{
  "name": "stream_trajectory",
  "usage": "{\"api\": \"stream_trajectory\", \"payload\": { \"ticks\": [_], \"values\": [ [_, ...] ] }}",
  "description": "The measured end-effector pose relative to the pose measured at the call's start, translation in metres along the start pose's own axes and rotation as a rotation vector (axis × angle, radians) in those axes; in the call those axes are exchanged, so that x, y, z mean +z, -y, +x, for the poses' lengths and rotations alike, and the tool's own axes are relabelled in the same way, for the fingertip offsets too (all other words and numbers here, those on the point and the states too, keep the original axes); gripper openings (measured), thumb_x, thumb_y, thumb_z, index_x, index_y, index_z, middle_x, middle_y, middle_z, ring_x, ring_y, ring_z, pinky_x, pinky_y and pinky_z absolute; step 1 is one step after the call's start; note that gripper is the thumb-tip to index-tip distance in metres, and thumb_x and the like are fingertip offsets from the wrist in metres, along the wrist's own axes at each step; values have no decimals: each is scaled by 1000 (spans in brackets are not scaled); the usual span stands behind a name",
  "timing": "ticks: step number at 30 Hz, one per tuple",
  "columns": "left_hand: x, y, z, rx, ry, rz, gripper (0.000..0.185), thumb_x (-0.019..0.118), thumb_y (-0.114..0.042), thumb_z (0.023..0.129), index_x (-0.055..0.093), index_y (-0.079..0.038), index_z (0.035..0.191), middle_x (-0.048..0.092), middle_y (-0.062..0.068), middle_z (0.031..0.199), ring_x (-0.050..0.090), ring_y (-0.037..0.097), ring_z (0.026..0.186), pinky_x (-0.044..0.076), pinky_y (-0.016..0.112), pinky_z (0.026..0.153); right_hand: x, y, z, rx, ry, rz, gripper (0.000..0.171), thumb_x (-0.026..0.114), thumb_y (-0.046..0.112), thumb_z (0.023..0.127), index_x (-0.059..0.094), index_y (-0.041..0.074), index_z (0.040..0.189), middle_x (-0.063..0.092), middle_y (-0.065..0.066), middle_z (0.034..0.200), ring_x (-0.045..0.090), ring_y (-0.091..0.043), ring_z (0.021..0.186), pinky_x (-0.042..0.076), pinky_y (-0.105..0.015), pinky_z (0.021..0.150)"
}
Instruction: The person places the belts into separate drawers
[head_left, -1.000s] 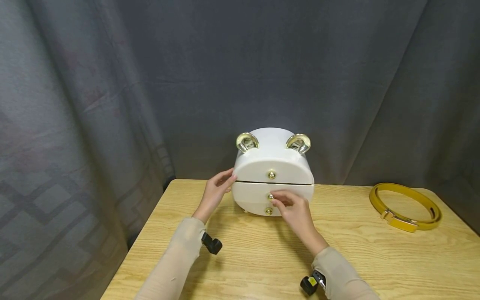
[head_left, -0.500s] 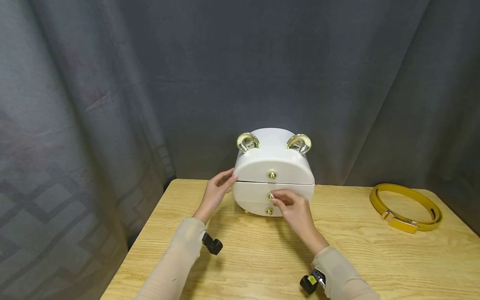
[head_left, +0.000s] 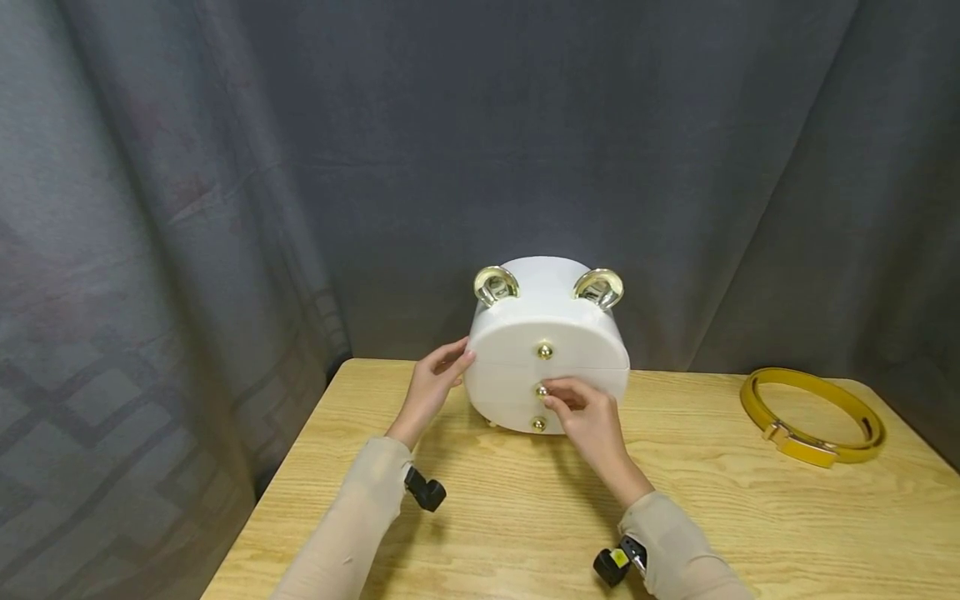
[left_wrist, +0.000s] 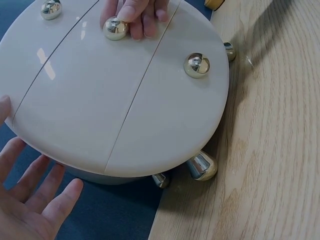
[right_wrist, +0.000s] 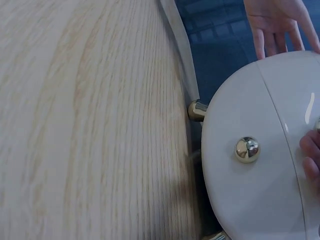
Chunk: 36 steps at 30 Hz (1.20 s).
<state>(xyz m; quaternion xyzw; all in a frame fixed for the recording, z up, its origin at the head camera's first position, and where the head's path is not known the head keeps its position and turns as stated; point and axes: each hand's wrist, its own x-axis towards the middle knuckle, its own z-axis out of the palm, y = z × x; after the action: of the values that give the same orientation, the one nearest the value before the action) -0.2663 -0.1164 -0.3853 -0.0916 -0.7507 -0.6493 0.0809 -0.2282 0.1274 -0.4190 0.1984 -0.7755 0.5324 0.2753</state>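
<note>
A white round drawer box (head_left: 547, 329) with gold ear-shaped rings on top stands at the table's far edge. Its front carries three gold knobs in a column. My right hand (head_left: 561, 400) pinches the middle knob (head_left: 541, 390), also seen in the left wrist view as the middle knob (left_wrist: 115, 28) under my fingers (left_wrist: 142, 17). My left hand (head_left: 444, 369) rests flat against the box's left side with fingers straight; its palm (left_wrist: 30, 205) shows by the box rim (left_wrist: 115, 165). The drawer fronts sit flush. The bottom knob (right_wrist: 247, 149) is free.
A coiled yellow belt (head_left: 813, 412) lies at the right of the wooden table (head_left: 487, 525). A grey curtain (head_left: 225, 208) hangs close behind and to the left. The box stands on short metal feet (left_wrist: 202, 166). The table's left edge is near my left arm.
The dark gap between the top and middle drawer fronts has closed, so the front now looks flush. My right hand moved slightly toward the box; the left hand stayed put.
</note>
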Motion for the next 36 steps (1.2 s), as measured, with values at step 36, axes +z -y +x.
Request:
{"api": "stream_trajectory", "payload": {
  "ticks": [36],
  "values": [
    [6,13,-29,-50,11,-122,51,68,-17,96,52,-2,142,49,16,145,54,36,124,50,47,98,-2,6,-3,52,55,-5,25,75,-4,84,73,5,108,74,-5,95,70,-15,80,56,-24,69]
  ]
}}
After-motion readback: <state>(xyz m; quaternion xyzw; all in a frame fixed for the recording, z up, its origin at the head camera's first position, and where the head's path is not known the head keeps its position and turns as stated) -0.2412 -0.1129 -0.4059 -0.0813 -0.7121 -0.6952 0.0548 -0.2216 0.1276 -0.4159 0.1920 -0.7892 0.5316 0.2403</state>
